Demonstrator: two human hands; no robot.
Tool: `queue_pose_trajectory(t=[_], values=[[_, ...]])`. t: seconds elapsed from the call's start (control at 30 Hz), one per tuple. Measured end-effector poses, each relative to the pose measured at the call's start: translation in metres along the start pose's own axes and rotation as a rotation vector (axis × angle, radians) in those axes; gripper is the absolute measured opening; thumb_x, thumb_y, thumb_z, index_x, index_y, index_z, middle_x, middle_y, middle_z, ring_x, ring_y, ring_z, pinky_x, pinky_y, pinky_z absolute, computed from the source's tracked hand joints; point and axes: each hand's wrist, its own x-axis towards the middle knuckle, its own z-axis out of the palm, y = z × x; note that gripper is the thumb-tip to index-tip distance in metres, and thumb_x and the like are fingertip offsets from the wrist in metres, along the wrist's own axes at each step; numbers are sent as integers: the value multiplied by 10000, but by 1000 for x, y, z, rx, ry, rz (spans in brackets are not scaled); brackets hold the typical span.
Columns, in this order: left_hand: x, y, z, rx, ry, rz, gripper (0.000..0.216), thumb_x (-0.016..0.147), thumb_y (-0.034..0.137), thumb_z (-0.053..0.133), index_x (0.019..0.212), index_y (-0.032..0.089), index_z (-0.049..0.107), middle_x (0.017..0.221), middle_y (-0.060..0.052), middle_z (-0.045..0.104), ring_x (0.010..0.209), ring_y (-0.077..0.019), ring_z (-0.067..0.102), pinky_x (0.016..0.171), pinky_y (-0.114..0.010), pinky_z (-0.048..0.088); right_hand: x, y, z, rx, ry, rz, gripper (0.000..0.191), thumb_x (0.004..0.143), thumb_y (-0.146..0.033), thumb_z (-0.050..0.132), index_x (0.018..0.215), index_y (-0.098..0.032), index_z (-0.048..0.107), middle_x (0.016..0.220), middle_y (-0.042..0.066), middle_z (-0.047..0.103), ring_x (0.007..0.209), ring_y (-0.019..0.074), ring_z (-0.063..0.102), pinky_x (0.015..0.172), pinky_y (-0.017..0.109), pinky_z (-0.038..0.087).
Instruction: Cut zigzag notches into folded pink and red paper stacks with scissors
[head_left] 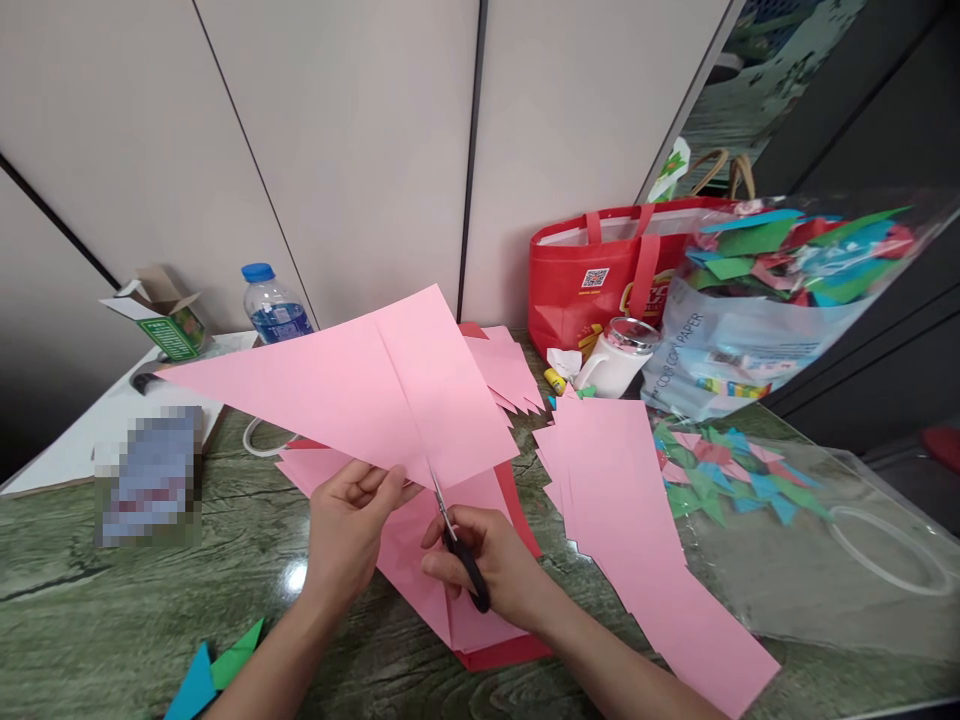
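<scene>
A large pink paper sheet (337, 385), pointed at its left end, is lifted above the table. My left hand (349, 525) pinches its lower edge between thumb and fingers. My right hand (487, 565) holds black-handled scissors (466, 568), whose blades meet the sheet just right of my left hand. A cut or crease line runs up the sheet from the blade tips. Below my hands lie more pink sheets (420, 545) over red paper (517, 655). Pink paper strips (607, 480) fan out to the right, and another pink stack (510, 365) shows behind the lifted sheet.
A blue-capped bottle (276, 305) and opened box (169, 325) stand back left. Toward the right are a red bag (570, 270), a white mug (616, 360) and a plastic bag of coloured paper pieces (765, 330). Folded blue and green paper (206, 675) lies at front left.
</scene>
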Motion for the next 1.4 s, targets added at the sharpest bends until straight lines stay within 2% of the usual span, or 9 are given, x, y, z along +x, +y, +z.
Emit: queue_pose_trajectory(t=[0.23,0.33,0.47,0.53,0.63,0.73,0.83,1.07,1.4], values=[[-1,-1,0,-7,7,7,82,650,228,710,689,182,655,537,53,602,653,-133,633,741,-288,539,0,2,1,4,26,5,370,635,-496,678,701,-162,534,453,-64,478,399,72,438,397,190,308],[1,3,1,-75,-21,-21,107,645,200,711,733,181,653,618,34,648,699,-136,639,744,-288,533,-1,0,2,11,39,7,368,630,-487,684,684,-157,531,441,-63,477,388,69,429,392,189,310],[5,9,1,-227,-106,-127,224,667,216,689,883,198,632,820,-12,712,760,-169,658,734,-333,532,0,2,3,11,46,-2,350,631,-461,695,684,-151,541,446,-65,476,382,61,422,378,181,299],[8,10,0,-266,-121,-208,211,703,280,659,887,182,630,830,-38,722,726,-187,670,702,-353,539,1,5,3,22,39,1,343,622,-447,708,689,-151,550,453,-66,479,383,59,422,375,179,297],[11,8,-3,-264,-49,-258,177,684,249,685,813,135,646,750,-51,728,650,-182,671,657,-326,544,2,11,3,43,28,20,350,605,-448,720,700,-152,559,448,-69,477,390,62,425,380,182,305],[13,4,-4,-261,9,-249,171,634,197,727,761,108,656,690,-51,722,608,-172,662,622,-298,541,2,13,3,52,28,58,405,561,-428,757,784,-157,554,462,-77,485,409,68,432,393,184,316],[12,1,-3,-257,0,-216,197,614,205,743,765,107,662,691,-49,720,613,-167,656,613,-291,535,1,11,2,56,20,68,481,519,-380,795,857,-163,530,501,-83,495,446,72,442,424,187,335],[4,-4,1,-141,15,-159,189,570,272,766,591,128,644,559,-14,681,510,-152,618,542,-277,515,-1,1,0,74,11,21,453,533,-332,801,851,-151,534,614,-56,516,554,79,454,522,202,360],[0,-7,3,-118,23,-126,162,572,271,764,573,149,658,530,4,668,469,-139,602,493,-256,510,-2,-1,2,64,31,6,415,582,-348,768,848,-144,524,629,-50,497,550,75,427,523,207,339]])
